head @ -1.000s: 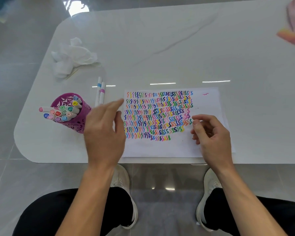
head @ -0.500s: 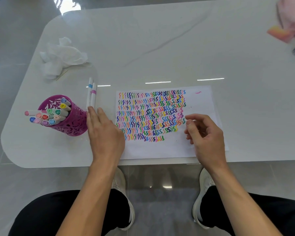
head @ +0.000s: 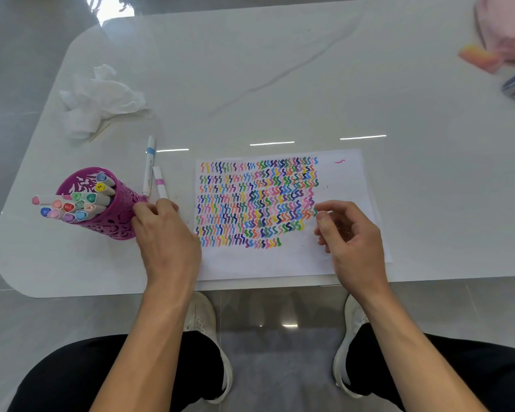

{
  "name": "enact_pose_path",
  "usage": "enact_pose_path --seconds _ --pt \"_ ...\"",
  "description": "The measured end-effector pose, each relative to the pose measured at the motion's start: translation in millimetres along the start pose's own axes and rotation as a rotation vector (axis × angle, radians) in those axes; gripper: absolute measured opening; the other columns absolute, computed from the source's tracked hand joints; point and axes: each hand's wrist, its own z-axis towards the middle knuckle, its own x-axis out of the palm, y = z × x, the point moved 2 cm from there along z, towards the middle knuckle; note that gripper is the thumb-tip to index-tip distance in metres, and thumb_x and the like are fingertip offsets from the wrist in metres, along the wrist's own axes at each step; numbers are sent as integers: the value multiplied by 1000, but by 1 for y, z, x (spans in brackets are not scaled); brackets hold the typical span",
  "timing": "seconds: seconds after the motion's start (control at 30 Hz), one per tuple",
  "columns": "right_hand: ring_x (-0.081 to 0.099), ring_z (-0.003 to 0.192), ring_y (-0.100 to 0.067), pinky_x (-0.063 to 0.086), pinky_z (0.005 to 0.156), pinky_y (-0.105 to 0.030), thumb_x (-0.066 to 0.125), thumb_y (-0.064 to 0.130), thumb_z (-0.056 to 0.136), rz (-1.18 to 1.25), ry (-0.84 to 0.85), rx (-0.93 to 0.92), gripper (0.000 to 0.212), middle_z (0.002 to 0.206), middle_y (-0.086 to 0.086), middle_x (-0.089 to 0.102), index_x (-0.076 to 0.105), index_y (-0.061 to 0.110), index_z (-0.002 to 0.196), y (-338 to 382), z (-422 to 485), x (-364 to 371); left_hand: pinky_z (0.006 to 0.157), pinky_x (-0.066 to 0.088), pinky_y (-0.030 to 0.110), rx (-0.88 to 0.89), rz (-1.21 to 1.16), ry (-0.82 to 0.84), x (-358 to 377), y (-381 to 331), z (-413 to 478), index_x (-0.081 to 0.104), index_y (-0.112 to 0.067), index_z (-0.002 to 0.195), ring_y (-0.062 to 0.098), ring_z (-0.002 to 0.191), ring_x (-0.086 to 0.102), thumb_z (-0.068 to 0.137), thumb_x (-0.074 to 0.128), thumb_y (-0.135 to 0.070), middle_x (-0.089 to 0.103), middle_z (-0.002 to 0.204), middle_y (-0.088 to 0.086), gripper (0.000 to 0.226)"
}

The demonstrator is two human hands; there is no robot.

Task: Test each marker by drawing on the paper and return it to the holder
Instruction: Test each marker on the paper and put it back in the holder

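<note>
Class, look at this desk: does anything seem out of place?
Yes. Two markers lie loose on the table beside the purple holder instead of inside it, and a crumpled tissue sits at the far left.

Single head view, high, close, facing forward-down over table [head: 280, 69] near edge; far-right corner blurred.

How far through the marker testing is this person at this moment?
Mostly done, it seems: the paper carries many rows of coloured squiggles, and the purple holder is packed with capped markers. In hand: the left hand is at the pink-banded marker on the table; the right hand holds nothing visible. Left: that marker and the blue-banded marker beside it.
</note>
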Motion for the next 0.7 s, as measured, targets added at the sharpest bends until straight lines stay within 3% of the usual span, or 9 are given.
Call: enact_pose_path --seconds 0.2,0.37,0.57,0.63,0.7 --pt "67 74 -18 53 67 -24 65 23 101 -7 3 -2 9 80 6 69 70 24 107 0 0 0 94 45 41 -8 -138 -60 -14 -6 -1 65 -4 122 37 108 57 92 57 -2 54 123 21 31" --pt "68 75 -18 53 67 -23 65 23 101 -11 4 -6 9 80 6 69 70 26 107 1 -1 1 83 49 33 50 -300 -160 -25 -21 -8 70 -9 115 21 89 61 94 59 -5 63 114 11 25" --pt "68 75 -18 53 67 -23 64 23 101 -14 18 -5 9 80 5 69 70 27 106 1 0 2 80 47 12 157 -482 -320 -34 -25 -11 74 -10 110 2 83 55 93 61 -5 64 104 1 22" --pt "68 75 -17 53 67 -21 64 23 100 -17 20 -3 9 81 4 70 70 26 106 1 -1 2 81 47 7 191 -534 -309 -32 -27 -14 75 -10 108 2 84 57 93 62 -6 64 103 -2 20" --pt "68 75 -17 54 67 -21 65 24 100 -18 21 -1 9 82 5 70 70 26 106 1 -1 2 81 50 12 208 -590 -265 -29 -30 -17 76 -12 105 5 82 61 92 63 -5 66 102 -1 20"
